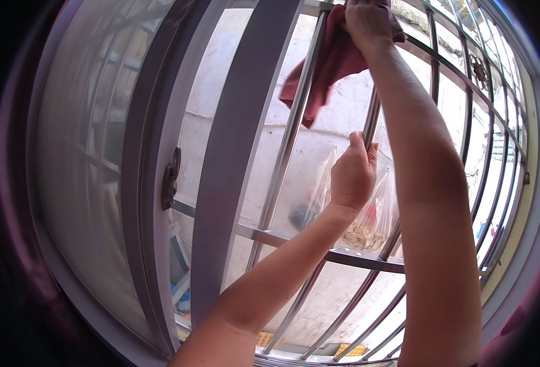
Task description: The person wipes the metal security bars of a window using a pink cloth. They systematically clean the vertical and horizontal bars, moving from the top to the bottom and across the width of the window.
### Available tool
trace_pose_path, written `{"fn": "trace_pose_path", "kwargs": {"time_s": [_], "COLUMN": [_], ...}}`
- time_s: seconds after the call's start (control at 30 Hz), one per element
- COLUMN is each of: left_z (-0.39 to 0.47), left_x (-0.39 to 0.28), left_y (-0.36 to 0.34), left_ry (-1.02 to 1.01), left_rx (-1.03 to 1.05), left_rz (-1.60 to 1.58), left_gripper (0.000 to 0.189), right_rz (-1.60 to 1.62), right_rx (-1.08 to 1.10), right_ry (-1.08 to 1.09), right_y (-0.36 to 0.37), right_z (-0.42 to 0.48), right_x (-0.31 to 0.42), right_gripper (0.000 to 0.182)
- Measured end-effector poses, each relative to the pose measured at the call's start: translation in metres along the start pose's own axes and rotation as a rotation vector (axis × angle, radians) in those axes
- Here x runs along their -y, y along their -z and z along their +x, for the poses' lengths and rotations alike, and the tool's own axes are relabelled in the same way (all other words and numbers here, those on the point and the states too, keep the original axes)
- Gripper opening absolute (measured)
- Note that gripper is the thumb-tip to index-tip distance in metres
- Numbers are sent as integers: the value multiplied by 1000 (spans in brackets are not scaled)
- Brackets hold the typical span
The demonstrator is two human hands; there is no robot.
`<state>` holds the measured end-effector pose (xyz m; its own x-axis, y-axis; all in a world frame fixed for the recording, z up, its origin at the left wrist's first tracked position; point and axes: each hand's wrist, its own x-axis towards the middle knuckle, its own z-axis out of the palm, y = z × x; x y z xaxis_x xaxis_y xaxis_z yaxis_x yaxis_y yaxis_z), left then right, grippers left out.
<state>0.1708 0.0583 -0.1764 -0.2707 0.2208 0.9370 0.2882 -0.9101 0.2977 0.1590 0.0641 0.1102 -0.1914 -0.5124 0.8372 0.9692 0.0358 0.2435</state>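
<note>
Before me stands a window grille of shiny metal bars [293, 119]. My left hand [353, 176] is closed around one upright bar [371, 112], thumb and fingertips showing at its top. Higher up, at the top edge of the view, my right hand [368, 20] grips a dark red cloth [343, 59] against the grille. The cloth's loose end hangs down and to the left, beside another upright bar. My right fingers are partly hidden, so I cannot tell whether the cloth wraps a bar.
At left are a sliding window's grey frame [237, 137], its frosted pane [86, 137] and a dark latch [171, 179]. A flat crossbar [366, 260] runs below my left hand. Beyond the bars hang clear plastic bags [380, 215] before a white wall [224, 91]. Yellow pieces [351, 350] lie low down.
</note>
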Motion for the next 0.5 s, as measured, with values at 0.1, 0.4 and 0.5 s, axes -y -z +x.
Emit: {"fn": "trace_pose_path", "kwargs": {"time_s": [0.1,0.4,0.5], "left_z": [1,2,2], "left_x": [2,4,2], "left_y": [2,4,5], "left_ry": [3,-10,17], "left_rx": [-6,-18,-7], "left_rz": [18,66,89], "left_gripper": [25,27,31], "right_rz": [-316,165,48], "right_rx": [154,428,381], "right_ry": [48,401,356], "right_y": [12,12,25], "right_z": [-4,6,-2], "right_x": [22,-44,-60], "right_gripper": [31,32,37]}}
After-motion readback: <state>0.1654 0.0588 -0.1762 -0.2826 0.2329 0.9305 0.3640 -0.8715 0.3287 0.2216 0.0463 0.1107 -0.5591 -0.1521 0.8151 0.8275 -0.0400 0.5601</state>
